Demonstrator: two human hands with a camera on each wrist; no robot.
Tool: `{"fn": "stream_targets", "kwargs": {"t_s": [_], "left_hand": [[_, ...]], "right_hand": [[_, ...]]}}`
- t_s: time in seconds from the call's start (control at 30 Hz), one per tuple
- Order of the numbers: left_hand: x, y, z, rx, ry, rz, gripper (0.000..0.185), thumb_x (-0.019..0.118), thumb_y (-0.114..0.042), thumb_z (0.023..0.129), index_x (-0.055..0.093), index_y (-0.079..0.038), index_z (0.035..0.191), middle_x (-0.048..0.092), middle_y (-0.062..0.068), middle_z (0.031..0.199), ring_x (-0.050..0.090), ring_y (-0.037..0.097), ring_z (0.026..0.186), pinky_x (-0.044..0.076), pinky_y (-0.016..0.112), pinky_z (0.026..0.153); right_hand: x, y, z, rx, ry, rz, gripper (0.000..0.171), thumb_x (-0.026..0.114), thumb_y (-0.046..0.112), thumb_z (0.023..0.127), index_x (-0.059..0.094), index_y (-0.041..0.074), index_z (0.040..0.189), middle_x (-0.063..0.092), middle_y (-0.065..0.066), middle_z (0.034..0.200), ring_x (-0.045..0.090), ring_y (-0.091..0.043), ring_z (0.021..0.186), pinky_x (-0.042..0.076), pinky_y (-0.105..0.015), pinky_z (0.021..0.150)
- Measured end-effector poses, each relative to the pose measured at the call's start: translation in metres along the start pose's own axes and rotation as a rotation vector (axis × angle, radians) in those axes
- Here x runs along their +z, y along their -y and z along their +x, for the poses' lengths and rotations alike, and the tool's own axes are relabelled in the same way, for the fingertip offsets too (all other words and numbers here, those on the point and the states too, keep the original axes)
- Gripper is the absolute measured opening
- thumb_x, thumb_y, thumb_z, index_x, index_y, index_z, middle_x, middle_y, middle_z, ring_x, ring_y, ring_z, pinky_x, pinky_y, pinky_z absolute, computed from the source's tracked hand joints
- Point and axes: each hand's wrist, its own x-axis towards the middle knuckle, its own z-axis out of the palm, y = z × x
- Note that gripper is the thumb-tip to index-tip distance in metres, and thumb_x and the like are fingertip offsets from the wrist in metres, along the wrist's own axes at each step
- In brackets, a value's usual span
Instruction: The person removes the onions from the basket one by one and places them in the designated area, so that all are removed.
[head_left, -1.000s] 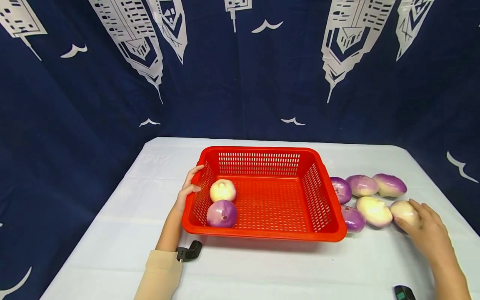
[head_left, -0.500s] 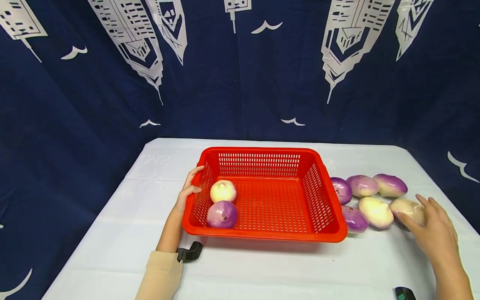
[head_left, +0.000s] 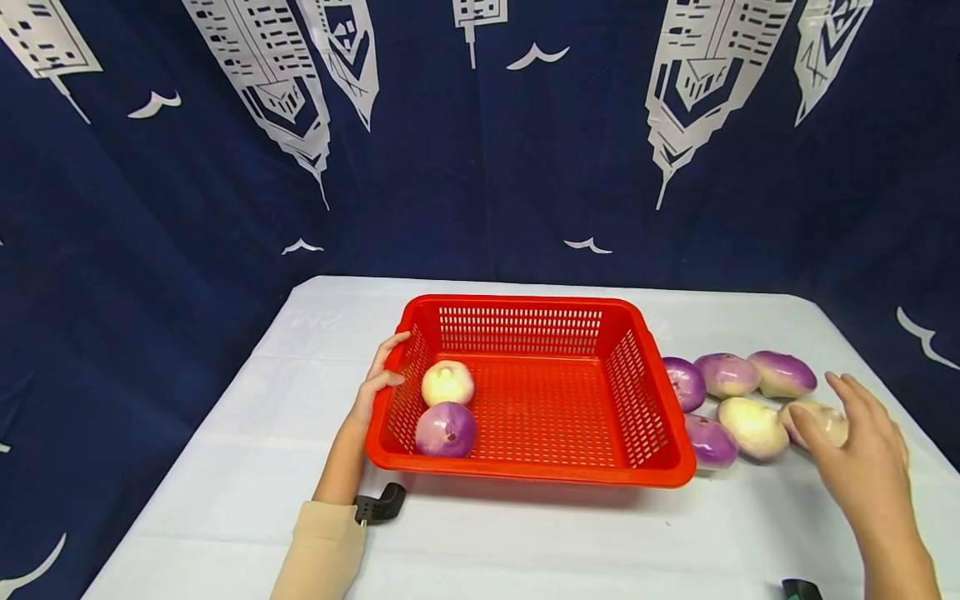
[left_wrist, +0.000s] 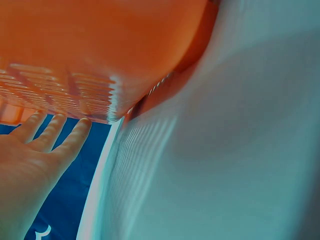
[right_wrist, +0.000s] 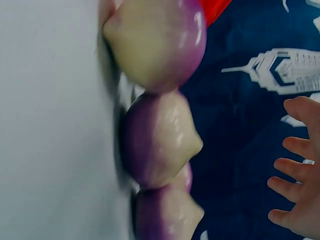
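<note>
Pale cream-and-purple round turnip (head_left: 819, 421) at the right edge of the counter, last in the near row of loose turnips. Right hand (head_left: 862, 467) just over and beside it, fingers (head_left: 846, 394) spread and straight, gripping nothing; contact with the turnip impossible to tell. Same spread fingers (right_wrist: 295, 170) in the right wrist view, held apart from the turnips (right_wrist: 160, 140) there.

Beside it toward the basket: a cream turnip (head_left: 752, 427), then a purple turnip (head_left: 709, 441) close to the basket's right wall. Behind these, a far row of three: a purple one (head_left: 682, 383), a pinkish one (head_left: 727, 374) and a purple-topped one (head_left: 782, 373).

Red slotted plastic basket (head_left: 652, 400) at the middle of the white-covered counter (head_left: 525, 542). Inside, near its left wall, a cream turnip (head_left: 447, 383) and, nearer the front edge, a purple turnip (head_left: 446, 429).

Left hand (head_left: 375, 379) against the basket's left rim, fingers (left_wrist: 55, 135) nearly straight, resting on the slotted wall, thumb at the rim.

Dark blue curtain with white towers (head_left: 480, 150) behind the counter's far edge.
</note>
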Motion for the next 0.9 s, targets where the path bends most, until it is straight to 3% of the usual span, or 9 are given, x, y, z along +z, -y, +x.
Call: {"fn": "stream_targets", "kwargs": {"t_s": [0.37,0.67,0.9], "left_hand": [[0.002,-0.001,0.000,0.008,-0.004,0.003,0.067,0.023,0.005,0.070,0.020,-0.006,0.136,0.022,0.013,0.136,0.030,0.028,0.115,0.038,0.028,0.088],[0.002,-0.001,0.000,0.010,0.002,0.013,0.069,0.022,0.006,0.070,0.016,-0.004,0.138,0.021,0.013,0.137,0.031,0.026,0.114,0.038,0.027,0.087],[0.002,-0.001,-0.001,0.006,-0.001,0.009,0.068,0.023,0.005,0.070,0.020,-0.006,0.137,0.022,0.013,0.137,0.031,0.027,0.115,0.038,0.029,0.088]], "right_hand": [[-0.002,0.044,-0.002,-0.150,-0.018,0.117,0.058,0.054,0.020,0.088,0.032,0.006,0.140,0.025,-0.022,0.146,0.015,-0.044,0.135,0.002,-0.060,0.107],[0.001,0.076,-0.001,-0.280,0.032,0.176,0.059,0.058,0.017,0.086,0.034,0.014,0.140,0.030,-0.017,0.145,0.021,-0.042,0.134,0.006,-0.064,0.104],[0.004,0.101,0.000,-0.348,0.076,0.214,0.062,0.061,0.015,0.083,0.036,0.024,0.139,0.033,-0.012,0.145,0.026,-0.032,0.135,0.019,-0.068,0.097]]}}
